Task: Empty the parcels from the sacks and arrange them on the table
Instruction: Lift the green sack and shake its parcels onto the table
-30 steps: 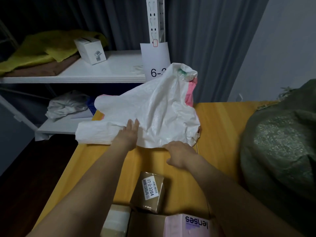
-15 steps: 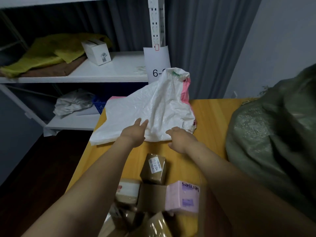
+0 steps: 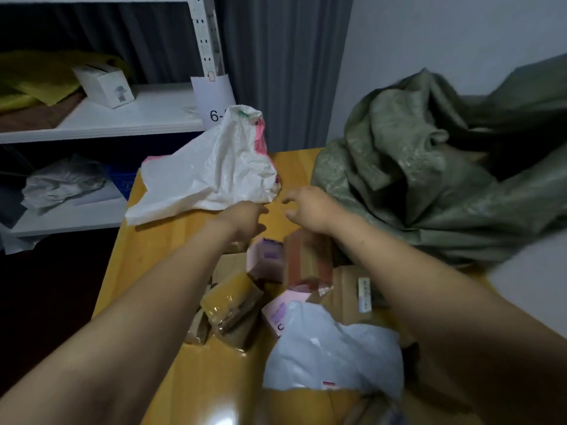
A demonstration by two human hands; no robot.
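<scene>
2 hands hovering mid-frame over the worktop (image 3: 153,250). Right hand (image 3: 310,210): fingers loosely spread, gripping nothing. Left hand (image 3: 245,219) is sitting at the white sack's (image 3: 208,176) lower edge, grip too blurred to tell. Parcels (image 3: 291,271) are lying jumbled at lower centre, with the green sack (image 3: 429,179) slumping at right. Risk: forearms sweeping over the pile could be knocking parcels off the worktop.

White sack (image 3: 211,176): we are seeing it lying crumpled at the far left of the table (image 3: 132,265).
Green sack (image 3: 429,185): slumping bulkily, far right.
Parcels (image 3: 308,265): lying jumbled, near centre.
</scene>
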